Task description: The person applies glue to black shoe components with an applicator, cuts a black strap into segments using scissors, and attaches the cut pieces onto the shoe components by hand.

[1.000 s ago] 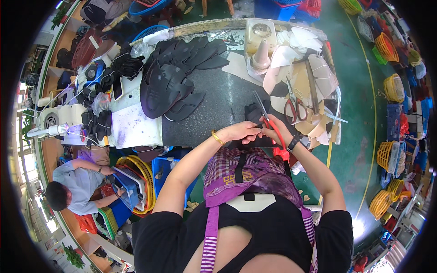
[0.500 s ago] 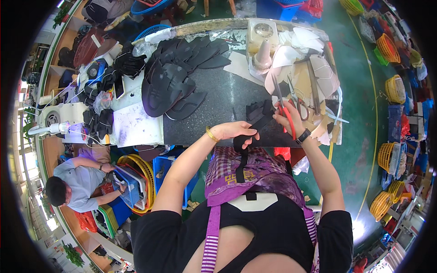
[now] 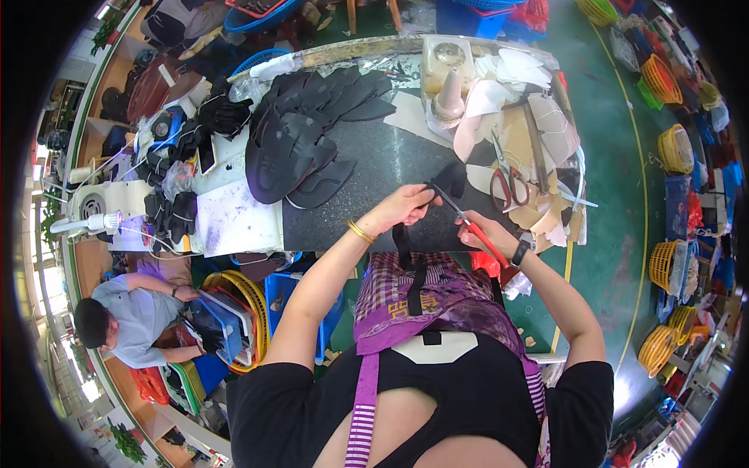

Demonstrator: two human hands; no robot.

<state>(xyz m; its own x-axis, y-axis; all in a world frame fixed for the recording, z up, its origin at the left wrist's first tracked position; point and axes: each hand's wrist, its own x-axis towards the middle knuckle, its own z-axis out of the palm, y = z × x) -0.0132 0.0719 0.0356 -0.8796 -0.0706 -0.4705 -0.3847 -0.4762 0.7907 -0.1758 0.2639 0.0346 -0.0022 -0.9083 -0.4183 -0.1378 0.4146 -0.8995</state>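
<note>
My left hand [image 3: 404, 207] is closed with its fingertips pinching a black fabric strip [image 3: 402, 243], part of which hangs down toward my apron. More black material [image 3: 450, 179] shows just beyond the fingertips, over the dark tabletop [image 3: 374, 156]. Red-handled scissors [image 3: 484, 240] are gripped in my right hand [image 3: 493, 232]. Their blades slant up and left and reach the black material beside my left fingertips; whether they touch it I cannot tell. A second pair of scissors [image 3: 508, 187] with dark red handles lies on the scraps to the right.
A pile of black shoe-shaped pieces [image 3: 289, 152] covers the table's left part, beside a stained white sheet [image 3: 238, 218]. Pale scraps [image 3: 519, 129] and a cone-shaped holder [image 3: 449, 101] stand at the far right. At lower left, a person [image 3: 136, 320] works by stacked baskets [image 3: 253, 312].
My right hand has come nearer, and the scissors have swung from pointing away to slanting left toward my left hand. My left hand has moved farther from me, lifting the black strip.
</note>
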